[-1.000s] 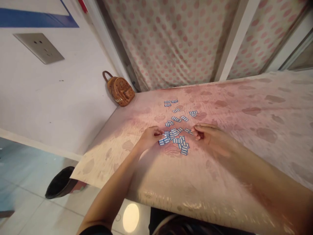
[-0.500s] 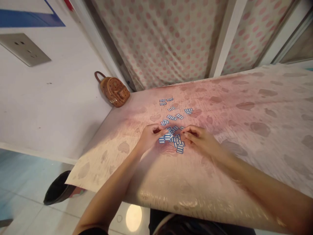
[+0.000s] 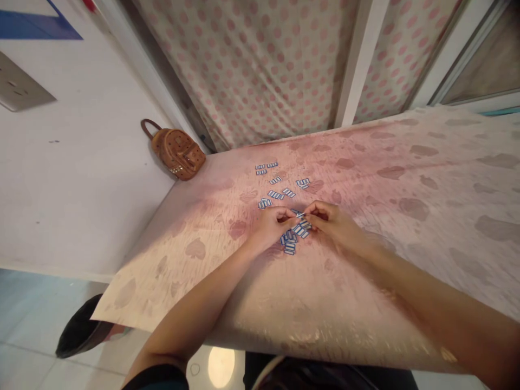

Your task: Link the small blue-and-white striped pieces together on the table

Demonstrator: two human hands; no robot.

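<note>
My left hand (image 3: 275, 223) pinches the edge of a small blue-and-white striped piece (image 3: 299, 215) between thumb and fingertips. Meeting it from the other side, my right hand (image 3: 327, 216) also has thumb and finger closed at this piece. Just below the fingertips lies or hangs a cluster of like pieces (image 3: 301, 230); whether it is joined to the held one, I cannot tell. Closer to me, more striped pieces (image 3: 290, 247) overlap on the cloth. Beyond my hands several others are scattered, among them a slanted piece (image 3: 276, 195) and a small overlapping group (image 3: 303, 183).
A patterned pinkish cloth (image 3: 227, 260) covers the table. At the back left corner, a brown mini backpack (image 3: 179, 153) leans against the white wall (image 3: 89, 179). A dotted curtain (image 3: 260, 70) hangs behind the table. On the floor at left stands a dark bin (image 3: 81, 327).
My left hand has moved right, and the cluster of pieces by it has shifted right too. Both hands' fingertips now meet. The view has turned slightly right.
</note>
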